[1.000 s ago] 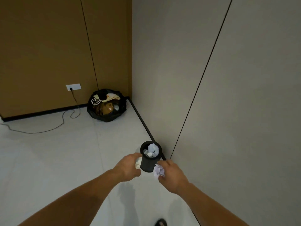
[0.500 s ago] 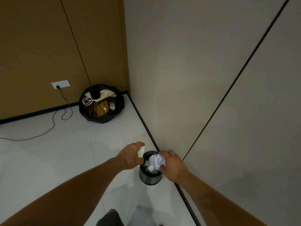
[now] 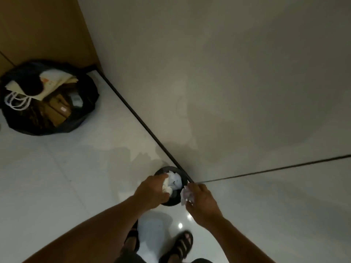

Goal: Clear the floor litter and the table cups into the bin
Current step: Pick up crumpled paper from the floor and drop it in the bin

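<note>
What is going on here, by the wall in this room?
A person stands over a small black bin that sits on the floor against the wall. The left hand grips a cream paper wad just above the bin's opening. The right hand pinches a pale crumpled paper at the bin's right rim. Neither piece is released yet. The bin already holds white crumpled paper. A black bag with paper bags and boxes sits farther off in the corner.

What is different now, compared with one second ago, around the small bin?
The left hand has brought its cream wad from beside the bin to over its opening. The right hand still grips its crumpled paper at the right rim. Nothing was let go; bin and black bag stayed put.
</note>
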### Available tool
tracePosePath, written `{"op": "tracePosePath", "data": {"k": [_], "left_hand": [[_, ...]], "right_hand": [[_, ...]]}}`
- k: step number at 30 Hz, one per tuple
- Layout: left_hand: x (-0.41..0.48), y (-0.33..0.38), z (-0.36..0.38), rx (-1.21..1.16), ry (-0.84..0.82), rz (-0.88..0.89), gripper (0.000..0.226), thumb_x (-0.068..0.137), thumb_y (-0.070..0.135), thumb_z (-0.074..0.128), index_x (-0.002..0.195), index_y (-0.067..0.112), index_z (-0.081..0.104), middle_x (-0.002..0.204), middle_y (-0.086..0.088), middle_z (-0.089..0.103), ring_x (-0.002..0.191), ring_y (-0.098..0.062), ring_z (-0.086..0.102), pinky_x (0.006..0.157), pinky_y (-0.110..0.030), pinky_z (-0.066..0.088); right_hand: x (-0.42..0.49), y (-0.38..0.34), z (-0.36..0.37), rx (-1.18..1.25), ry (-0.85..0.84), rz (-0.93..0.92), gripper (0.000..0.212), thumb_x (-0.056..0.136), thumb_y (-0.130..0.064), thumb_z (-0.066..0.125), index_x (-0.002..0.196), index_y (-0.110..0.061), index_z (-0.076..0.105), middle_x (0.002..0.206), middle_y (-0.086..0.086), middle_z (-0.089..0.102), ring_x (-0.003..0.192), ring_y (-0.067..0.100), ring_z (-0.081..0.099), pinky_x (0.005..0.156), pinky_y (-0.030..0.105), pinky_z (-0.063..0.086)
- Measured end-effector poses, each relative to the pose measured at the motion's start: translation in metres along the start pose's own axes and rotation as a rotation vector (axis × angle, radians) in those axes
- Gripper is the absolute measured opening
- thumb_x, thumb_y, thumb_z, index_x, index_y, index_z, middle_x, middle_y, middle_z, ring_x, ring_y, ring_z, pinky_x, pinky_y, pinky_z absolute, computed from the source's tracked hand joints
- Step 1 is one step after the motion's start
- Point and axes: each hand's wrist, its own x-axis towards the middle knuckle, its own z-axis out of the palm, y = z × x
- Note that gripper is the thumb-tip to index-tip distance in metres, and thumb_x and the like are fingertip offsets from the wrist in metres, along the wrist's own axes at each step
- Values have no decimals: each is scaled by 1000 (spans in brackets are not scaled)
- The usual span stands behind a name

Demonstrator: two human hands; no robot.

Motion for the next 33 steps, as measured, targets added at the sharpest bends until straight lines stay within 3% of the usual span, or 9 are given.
{"op": "tracePosePath", "data": {"k": [3, 7, 13, 18, 23, 28, 33], "left_hand": [[56, -30, 35, 49, -66, 29, 57, 79, 36, 66, 130, 23, 45, 120, -5, 60, 108, -22, 57, 90, -35, 49], [130, -79, 92, 121, -73, 41, 49, 77, 36, 65, 121, 23, 47, 103, -2, 63, 94, -19, 60, 78, -32, 53], [213, -144, 173, 228, 7, 95, 68, 79, 45, 68, 136, 22, 40, 121, -1, 59, 111, -21, 54, 90, -35, 50], [217, -185, 205, 377, 6, 70, 72, 80, 44, 65, 140, 19, 36, 138, -5, 42, 130, -25, 34, 98, -36, 40], [197, -163, 183, 434, 14, 22, 74, 81, 47, 62, 143, 21, 30, 147, -6, 30, 138, -27, 20, 105, -41, 35], [176, -86, 115, 443, 16, 54, 81, 79, 45, 66, 146, 22, 26, 151, -5, 25, 142, -30, 13, 106, -47, 32], [121, -1, 44, 496, -159, 66, 90, 78, 48, 67, 149, 27, 16, 157, 1, 11, 146, -28, 1, 113, -50, 24]], "right_hand": [[52, 21, 45, 37, 16, 77, 53, 92, -27, 59, 142, -27, 40, 134, 1, 45, 119, 19, 50, 95, 25, 46], [124, 64, 121, 0, 16, 69, 52, 94, -29, 58, 142, -25, 39, 133, 4, 46, 121, 23, 49, 95, 29, 48], [205, 123, 225, 45, 36, 121, 61, 94, -31, 59, 148, -25, 30, 142, 9, 38, 126, 29, 44, 97, 35, 47], [220, 144, 274, 95, -23, 136, 80, 90, -31, 62, 153, -28, 13, 158, 5, 16, 145, 32, 17, 109, 49, 39], [191, 143, 252, 100, -56, 146, 80, 90, -33, 60, 153, -29, 10, 158, 6, 16, 146, 32, 16, 110, 51, 38], [147, 127, 168, 42, -52, 146, 82, 91, -46, 59, 153, -32, 6, 161, 3, 9, 148, 28, 8, 113, 48, 33], [91, 97, 69, 14, 1, 127, 83, 90, -54, 56, 153, -32, 7, 162, 0, 7, 149, 26, 5, 113, 45, 30]]}}
